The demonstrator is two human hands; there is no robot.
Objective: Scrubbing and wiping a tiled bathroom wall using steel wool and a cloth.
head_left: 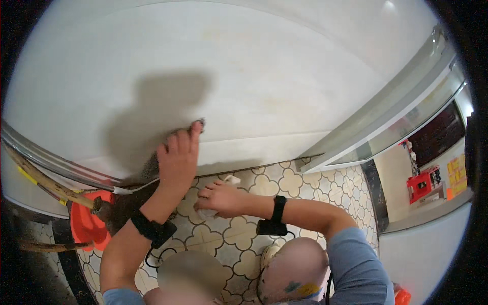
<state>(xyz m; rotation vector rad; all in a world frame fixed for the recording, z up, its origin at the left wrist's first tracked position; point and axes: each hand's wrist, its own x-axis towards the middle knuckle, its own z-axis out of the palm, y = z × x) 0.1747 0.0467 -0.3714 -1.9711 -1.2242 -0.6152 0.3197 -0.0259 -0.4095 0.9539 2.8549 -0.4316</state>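
My left hand [179, 155] is up against a large white wall panel [264, 81], its fingers bent and pressed to the surface. A small dark thing [202, 123] shows at its fingertip; the rest is hidden, so I cannot make out what it is. Lower and to the right, my right hand [221, 197] is closed around a crumpled white cloth or tissue [232, 180], bits of which stick out above and below the fingers. That hand is over the tiled floor, close to the foot of the panel. Black bands with small boxes circle both wrists.
At the left stand a red dustpan [87, 223] and a wooden pole [51, 178], near a dark brush head [127, 203]. A metal tube [56, 170] runs along the panel there. At right is a framed glass door [391, 137]; patterned tiles [244, 231] cover the floor.
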